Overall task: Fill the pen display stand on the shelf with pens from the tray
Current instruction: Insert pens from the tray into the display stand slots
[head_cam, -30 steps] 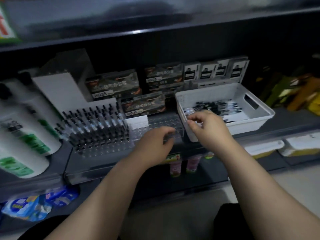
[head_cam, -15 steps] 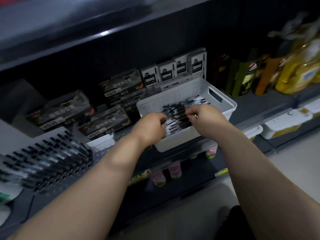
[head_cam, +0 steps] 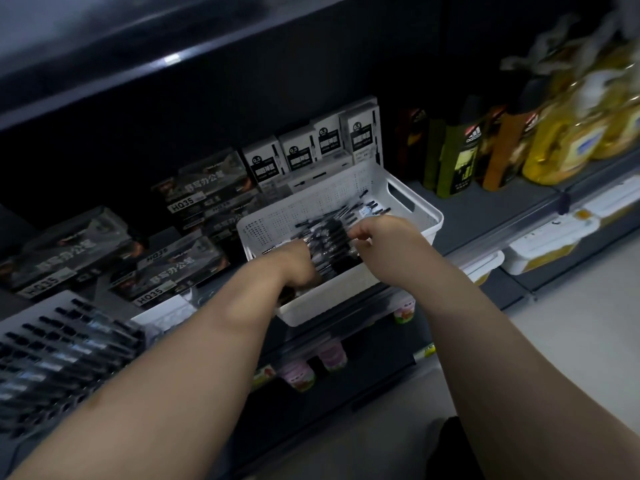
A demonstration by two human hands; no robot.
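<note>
A white perforated tray (head_cam: 408, 188) stands on the dark shelf and holds a loose pile of black pens (head_cam: 332, 233). My left hand (head_cam: 298, 265) reaches down into the tray's near side, its fingers curled around a bunch of the pens. Just to the right, my right hand (head_cam: 384, 233) hovers over the pile with its fingertips closed on the same pens. The pen display stand (head_cam: 62, 355) sits at the lower left, with rows of black pens filling its left part. Its right end is hidden behind my left forearm.
Dark pen boxes marked HQ35 (head_cam: 173, 268) and white 0.5 pen boxes (head_cam: 311, 150) stand behind the tray. Dark and orange bottles (head_cam: 457, 157) and yellow bottles (head_cam: 568, 143) fill the shelf to the right. Small pink cups (head_cam: 332, 355) sit on the lower shelf. A shelf edge (head_cam: 173, 60) overhangs above.
My view has swung right from the display stand to the tray. Both hands have moved from the stand's front into the tray and closed on the pens.
</note>
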